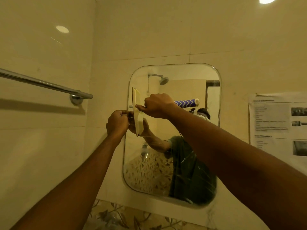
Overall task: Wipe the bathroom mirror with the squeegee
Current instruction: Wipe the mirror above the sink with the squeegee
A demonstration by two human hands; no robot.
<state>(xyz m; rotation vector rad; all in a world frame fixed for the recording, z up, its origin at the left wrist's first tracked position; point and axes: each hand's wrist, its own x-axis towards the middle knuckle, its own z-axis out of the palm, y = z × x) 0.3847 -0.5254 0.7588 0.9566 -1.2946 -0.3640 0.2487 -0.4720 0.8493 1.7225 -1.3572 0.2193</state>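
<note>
At the left edge of the mirror [191, 75] the squeegee [137, 113] stands with its blade upright against the glass, in the upper half; the right hand [157, 106] grips its handle in a closed fist, the purple-patterned end [186, 102] sticking out to the right; the left hand [117, 122] sits just beside the blade at the mirror's rim, fingers curled, though whether it pinches the blade, the rim or nothing I cannot tell. Pale streaks and smears show across the lower glass, so most of the wiping looks to be ahead; the upper part seems clearer. Outward lie a towel rail [43, 84] on the left wall and a printed notice [279, 123] on the right.
</note>
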